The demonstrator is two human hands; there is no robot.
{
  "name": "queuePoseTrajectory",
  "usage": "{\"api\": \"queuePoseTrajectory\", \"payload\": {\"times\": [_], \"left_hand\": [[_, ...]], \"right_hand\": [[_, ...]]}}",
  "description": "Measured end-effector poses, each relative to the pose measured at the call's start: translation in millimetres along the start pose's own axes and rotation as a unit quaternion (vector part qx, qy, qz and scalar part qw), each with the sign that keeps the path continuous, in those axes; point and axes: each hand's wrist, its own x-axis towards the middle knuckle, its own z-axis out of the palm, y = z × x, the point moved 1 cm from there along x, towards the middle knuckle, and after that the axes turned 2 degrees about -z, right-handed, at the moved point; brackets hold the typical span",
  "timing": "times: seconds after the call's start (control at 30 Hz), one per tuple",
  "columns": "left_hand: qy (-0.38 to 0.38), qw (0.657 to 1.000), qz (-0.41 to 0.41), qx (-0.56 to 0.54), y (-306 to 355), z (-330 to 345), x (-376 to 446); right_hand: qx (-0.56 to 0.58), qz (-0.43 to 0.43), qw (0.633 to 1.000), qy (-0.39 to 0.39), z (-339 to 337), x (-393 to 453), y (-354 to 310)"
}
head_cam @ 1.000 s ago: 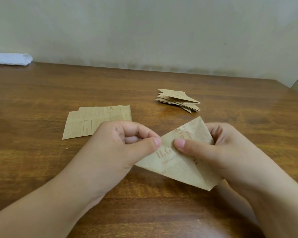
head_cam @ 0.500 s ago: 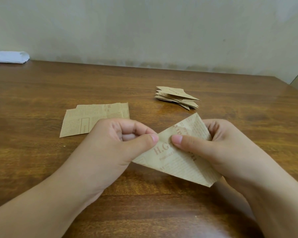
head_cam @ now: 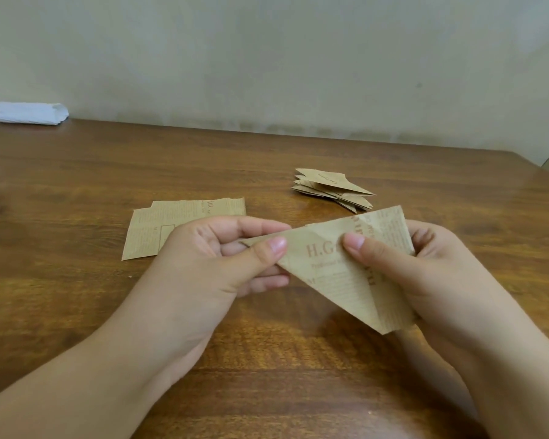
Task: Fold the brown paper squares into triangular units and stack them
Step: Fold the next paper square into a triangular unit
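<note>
You are pinching the sheet [head_cam: 333, 274] with both hands, holding it in the air above the table [head_cam: 76, 191]. Your left hand [head_cam: 216, 264] is gripping the sheet's left point, the thumb lying on the near face and the curled fingers closing behind it. Your right hand [head_cam: 431, 274] is gripping the right side, the thumb pressing on the near face beside the printed letters "H.G" and the fingers wrapping round the far edge. The sheet is already folded into a rough triangle: its long edge is running from the left point up to the right corner, and its lowest point is hanging down toward you. A fold line is crossing the right half, where a flap is overlapping the main face.

Beyond your left hand, the squares [head_cam: 184, 217] are lying flat on the table in a loose overlapping pile, partly hidden by your knuckles. Farther back and to the right, just beyond the sheet's upper corner, the stack [head_cam: 330, 188] of folded triangular units is sitting on the table. At the far left corner, against the wall [head_cam: 267, 58], a white bundle [head_cam: 29, 113] is resting.
</note>
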Motion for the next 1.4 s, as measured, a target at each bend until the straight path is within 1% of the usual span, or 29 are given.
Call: {"api": "queuePoseTrajectory", "payload": {"times": [0.37,1.0,1.23,1.4], "left_hand": [[0.025,1.0,0.015,0.003,-0.2,0.9,0.4],[0.033,0.999,0.011,0.008,-1.4,1.6,1.6],[0.047,0.999,0.001,0.008,-4.6,1.0,2.2],[0.049,0.999,0.013,0.005,-5.1,2.4,2.6]], "right_hand": [[0.003,0.005,1.0,0.006,2.6,1.9,1.9],[-0.029,-0.013,0.999,0.026,3.3,4.5,4.0],[-0.048,-0.013,0.998,0.038,3.9,5.4,6.0],[-0.039,-0.028,0.998,0.043,3.9,5.9,6.3]]}}
